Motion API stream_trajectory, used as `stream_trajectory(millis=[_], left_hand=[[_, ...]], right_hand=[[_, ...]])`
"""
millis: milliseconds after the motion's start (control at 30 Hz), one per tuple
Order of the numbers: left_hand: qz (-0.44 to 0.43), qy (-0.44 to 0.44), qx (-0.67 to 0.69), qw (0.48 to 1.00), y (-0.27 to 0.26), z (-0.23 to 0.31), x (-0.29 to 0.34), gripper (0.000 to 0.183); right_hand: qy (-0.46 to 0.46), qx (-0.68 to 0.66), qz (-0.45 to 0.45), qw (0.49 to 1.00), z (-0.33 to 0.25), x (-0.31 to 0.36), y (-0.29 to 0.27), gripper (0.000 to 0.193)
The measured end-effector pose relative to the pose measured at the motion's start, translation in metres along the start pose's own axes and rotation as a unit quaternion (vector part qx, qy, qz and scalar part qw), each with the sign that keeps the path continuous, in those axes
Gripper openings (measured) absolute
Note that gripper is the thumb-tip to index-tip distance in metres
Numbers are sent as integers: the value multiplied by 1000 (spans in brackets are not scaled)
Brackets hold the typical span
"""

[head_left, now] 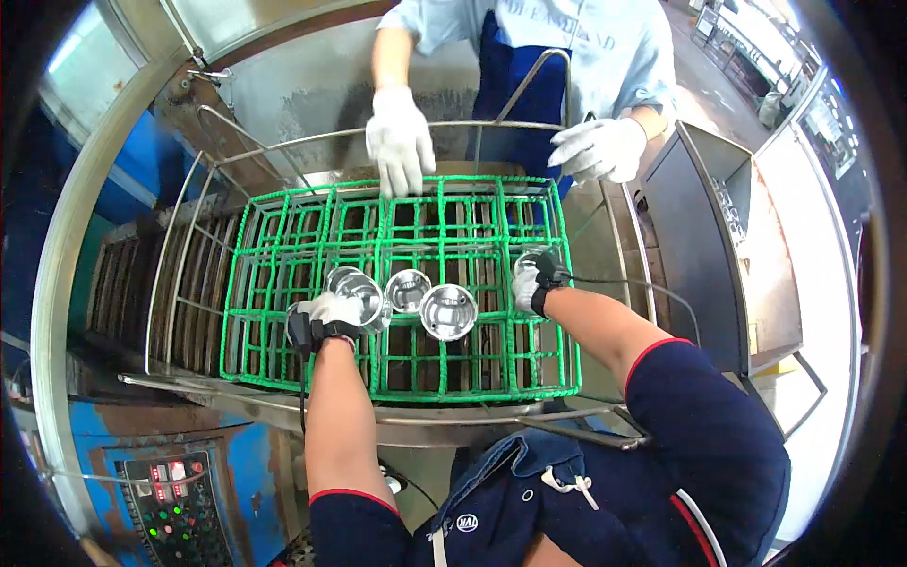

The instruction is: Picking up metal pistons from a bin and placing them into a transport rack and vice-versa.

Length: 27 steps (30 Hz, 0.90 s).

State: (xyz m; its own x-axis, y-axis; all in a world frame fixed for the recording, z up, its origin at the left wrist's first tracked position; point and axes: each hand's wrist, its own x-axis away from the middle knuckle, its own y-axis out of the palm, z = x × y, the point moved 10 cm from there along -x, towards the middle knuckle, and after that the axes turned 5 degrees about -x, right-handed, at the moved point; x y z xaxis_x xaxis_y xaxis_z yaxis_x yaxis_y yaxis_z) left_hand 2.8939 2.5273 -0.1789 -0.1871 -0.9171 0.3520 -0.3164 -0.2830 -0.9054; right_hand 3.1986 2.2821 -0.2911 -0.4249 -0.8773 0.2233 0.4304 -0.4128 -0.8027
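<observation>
My left hand (pixel 331 310), in a white glove with a black wrist strap, is closed at a shiny metal piston (pixel 364 295) in the left half of a green cord-wrapped wire basket (pixel 414 396). Its fingertips are partly hidden. On the right side of the basket, my right hand (pixel 529 287), gloved and strapped alike, grips another piston (pixel 537 257). Between my hands stand a smaller-looking piston (pixel 408 291) and a wider one (pixel 448 313), both with their round ends up.
Across the basket, a co-worker's gloved hands (pixel 399 142) hang above its far edge. Steel rails (pixel 312 142) surround the basket. A grey cabinet (pixel 704 246) stands at right, and a blue control box with a button panel (pixel 170 506) at lower left. A cable (pixel 652 286) trails from my right wrist.
</observation>
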Motion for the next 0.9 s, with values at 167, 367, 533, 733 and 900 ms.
stream_trajectory(millis=[167, 367, 533, 733, 900], left_hand=[[4, 26, 86, 996, -30, 46, 14, 56], [-15, 26, 57, 998, -15, 38, 0, 54], [-15, 16, 73, 997, -11, 38, 0, 59], [16, 26, 42, 999, -30, 46, 20, 62], [-2, 15, 55, 998, -25, 37, 12, 58]], right_hand=[[-149, -75, -244, 955, 52, 16, 6, 28], [-269, -59, -102, 956, 55, 26, -152, 22], [-185, -293, -12, 938, 36, 9, -195, 67], [-171, -234, 30, 957, -29, -11, -138, 43], [-175, -264, 74, 946, -15, 30, -165, 40]])
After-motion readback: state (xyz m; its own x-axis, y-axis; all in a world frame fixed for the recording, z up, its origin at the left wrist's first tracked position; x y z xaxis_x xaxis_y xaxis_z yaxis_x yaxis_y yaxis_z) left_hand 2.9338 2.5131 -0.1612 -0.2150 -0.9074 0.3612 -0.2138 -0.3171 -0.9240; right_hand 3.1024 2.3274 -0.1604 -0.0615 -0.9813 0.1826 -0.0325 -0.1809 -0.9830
